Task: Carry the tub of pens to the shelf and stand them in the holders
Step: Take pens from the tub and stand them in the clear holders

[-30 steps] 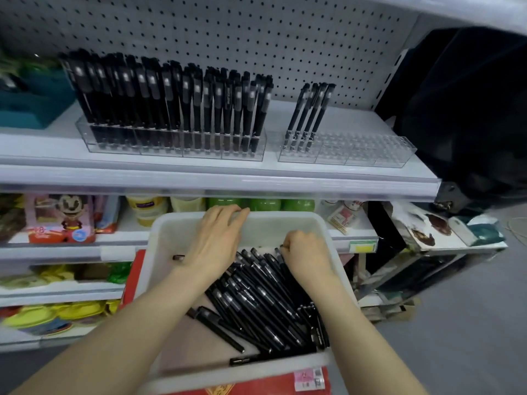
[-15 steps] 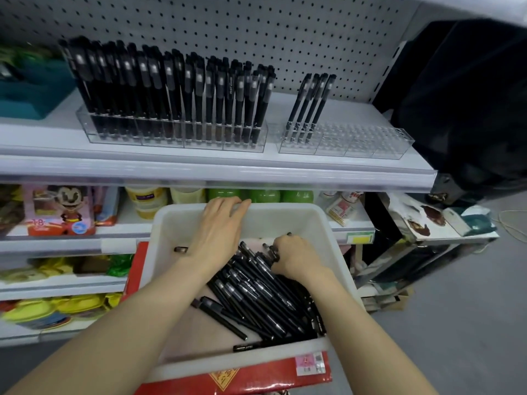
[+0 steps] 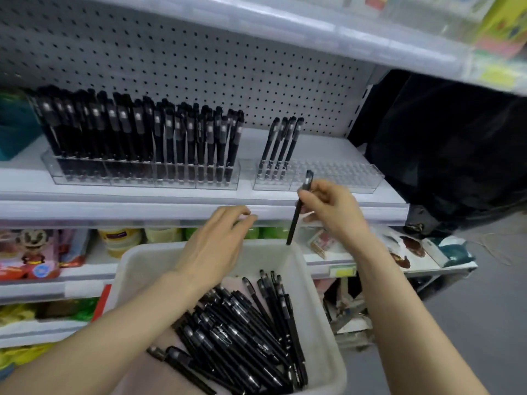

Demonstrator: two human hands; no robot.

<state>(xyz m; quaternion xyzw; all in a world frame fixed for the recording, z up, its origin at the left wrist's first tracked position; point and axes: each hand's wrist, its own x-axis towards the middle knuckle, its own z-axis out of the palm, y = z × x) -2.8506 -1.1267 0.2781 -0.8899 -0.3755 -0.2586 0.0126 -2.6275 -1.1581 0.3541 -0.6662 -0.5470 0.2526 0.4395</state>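
Lifted from the white tub (image 3: 322, 309) since half a second ago, one black pen (image 3: 298, 215) is now pinched in the right hand (image 3: 332, 208). It is held near upright, cap up, with its tip over the tub's far rim. Nothing is held by the left hand (image 3: 216, 243), whose fingers are relaxed. Just beyond the right hand, the clear pen holder (image 3: 342, 175) on the shelf (image 3: 171, 208) is mostly unfilled, with four pens (image 3: 281, 146) stood at its left end.
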